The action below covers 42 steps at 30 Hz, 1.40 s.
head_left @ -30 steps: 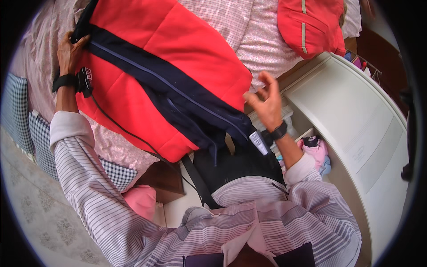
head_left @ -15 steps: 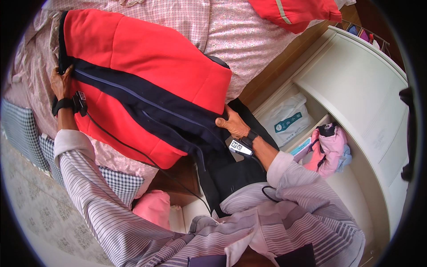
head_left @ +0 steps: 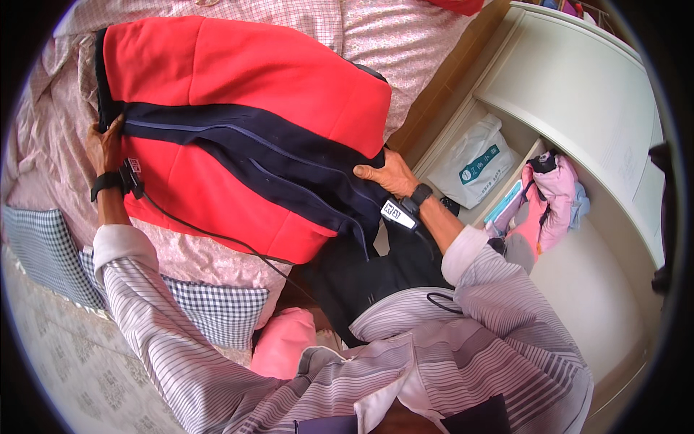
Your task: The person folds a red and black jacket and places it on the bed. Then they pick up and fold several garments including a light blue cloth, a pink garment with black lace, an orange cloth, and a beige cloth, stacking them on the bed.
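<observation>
A red and navy zip-up jacket (head_left: 260, 79) is stretched across the bed, its red panels on either side of a dark navy strip with a zip line along it. My left hand (head_left: 105, 147) is closed on the dark-edged end at the left, beside the zip line. At the other end my right hand (head_left: 390, 176) grips the navy edge, thumb on top and the other fingers partly hidden under the cloth. The jacket's near right part hangs over the bed's edge, close to my dark trousers.
A pink patterned bedspread (head_left: 412, 54) lies under the jacket. Checked cushions (head_left: 220, 315) and a pink cloth bundle (head_left: 285, 343) are at the near side. At the right, an open white cabinet (head_left: 571, 79) holds a white plastic bag (head_left: 473, 159) and pink clothing (head_left: 553, 188).
My view has shifted, bringing the cabinet higher in the picture. The jacket's right end and my right hand sit slightly farther right. Both hands keep their hold on the jacket.
</observation>
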Tool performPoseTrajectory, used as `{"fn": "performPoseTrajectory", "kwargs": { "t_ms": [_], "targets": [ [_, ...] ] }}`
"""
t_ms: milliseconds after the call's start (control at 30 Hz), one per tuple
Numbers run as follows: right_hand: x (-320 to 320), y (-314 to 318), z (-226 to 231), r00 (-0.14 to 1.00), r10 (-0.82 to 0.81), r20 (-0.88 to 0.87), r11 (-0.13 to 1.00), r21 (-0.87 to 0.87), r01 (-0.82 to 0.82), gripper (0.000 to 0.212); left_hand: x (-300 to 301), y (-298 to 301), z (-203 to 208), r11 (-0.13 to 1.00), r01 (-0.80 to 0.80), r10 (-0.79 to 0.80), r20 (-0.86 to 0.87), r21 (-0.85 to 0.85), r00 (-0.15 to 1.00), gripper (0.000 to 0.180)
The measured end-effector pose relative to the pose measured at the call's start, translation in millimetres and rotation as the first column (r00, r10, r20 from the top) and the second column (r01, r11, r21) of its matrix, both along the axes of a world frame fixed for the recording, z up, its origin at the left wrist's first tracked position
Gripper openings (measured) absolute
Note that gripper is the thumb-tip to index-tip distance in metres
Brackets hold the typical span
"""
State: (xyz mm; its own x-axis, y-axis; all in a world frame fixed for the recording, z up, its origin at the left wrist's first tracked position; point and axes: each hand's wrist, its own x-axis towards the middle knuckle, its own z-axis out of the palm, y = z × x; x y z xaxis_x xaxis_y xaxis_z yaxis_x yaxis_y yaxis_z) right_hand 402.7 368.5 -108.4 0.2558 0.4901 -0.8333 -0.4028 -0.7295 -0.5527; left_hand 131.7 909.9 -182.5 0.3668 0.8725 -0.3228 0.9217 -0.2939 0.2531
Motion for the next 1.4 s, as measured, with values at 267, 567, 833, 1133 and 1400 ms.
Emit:
{"fn": "performPoseTrajectory", "kwargs": {
  "t_ms": [267, 567, 833, 1133, 1400],
  "targets": [
    [-9.0, -7.4, -14.3, 0.991, -0.131, -0.034, 0.976, 0.173, 0.135, 0.092, -8.7, 1.3, 30.0, 0.963, 0.116, -0.120, 0.002, 0.242, 0.993, 0.071],
    [-5.4, -0.8, 13.7, 0.883, 0.059, 0.466, 0.997, 0.008, -0.071, 0.083, 0.1, -25.6, 123.3, 0.970, 0.113, -0.147, 0.147, 0.216, 0.978, 0.046],
    [-47.9, 77.8, 62.7, 0.932, -0.335, 0.138, 0.744, 0.645, 0.172, 0.068, 4.3, -47.0, 146.5, 0.964, 0.070, -0.124, 0.203, 0.257, 0.971, 0.043],
    [-73.9, 200.4, 13.1, 0.674, 0.354, 0.648, 0.805, 0.156, -0.572, 0.052, -3.3, -44.1, 159.8, 0.938, 0.151, -0.215, 0.182, 0.312, 0.960, 0.046],
    [-55.6, 217.5, 10.9, 0.092, 0.272, 0.958, 0.721, -0.140, -0.679, 0.019, -0.5, -39.4, 144.6, 0.979, 0.119, -0.159, 0.250, 0.168, 0.955, 0.044]
  ]
}}
